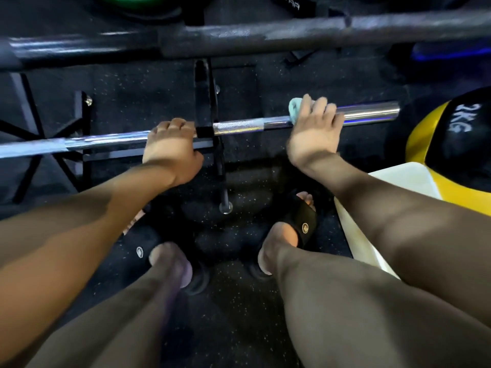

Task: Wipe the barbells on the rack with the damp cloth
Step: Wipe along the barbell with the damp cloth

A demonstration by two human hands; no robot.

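I'm mid-wipe on the chrome barbell (239, 126): my left hand (170, 144) grips it beside the rack (204, 102) while my right hand (314, 128) clamps the cloth (295, 110) around it outboard of the rack, likely sliding endward next.

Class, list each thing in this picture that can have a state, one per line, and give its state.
Chrome barbell: lying across the rack, gripped by both hands.
Dark barbell: resting higher up, untouched.
Cloth: wrapped on the chrome bar under the right hand.
Left hand: curled round the bar.
Right hand: gripping the cloth.
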